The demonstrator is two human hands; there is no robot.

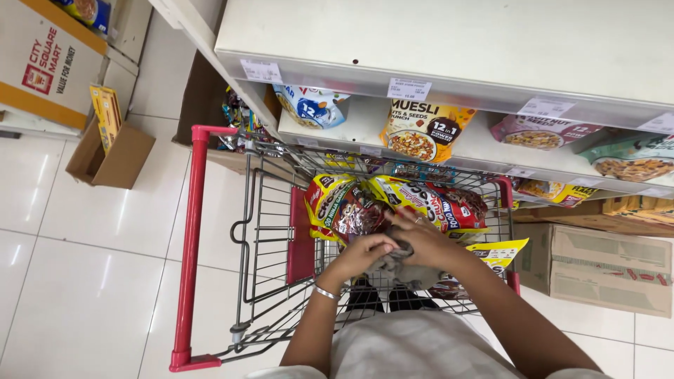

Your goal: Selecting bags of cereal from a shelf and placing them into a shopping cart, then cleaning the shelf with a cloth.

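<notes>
Fingers of both hands grip crumpled grey cloth over cart.

Yellow-red cereal bags piled in cart. Shelf above: blue-white pouch, yellow pouch, pink pouch, green pouch. White price tags on shelf edge. Brown cartons on floor right, open carton left.

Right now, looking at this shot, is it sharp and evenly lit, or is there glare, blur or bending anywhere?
Head view: bright, even light; the white floor tiles carry soft streaks of glare; the glossy cereal bags in the shopping cart glint; the left hand and right hand look slightly soft; the shelf edge slants and seems to bow, as a wide lens would give.
</notes>
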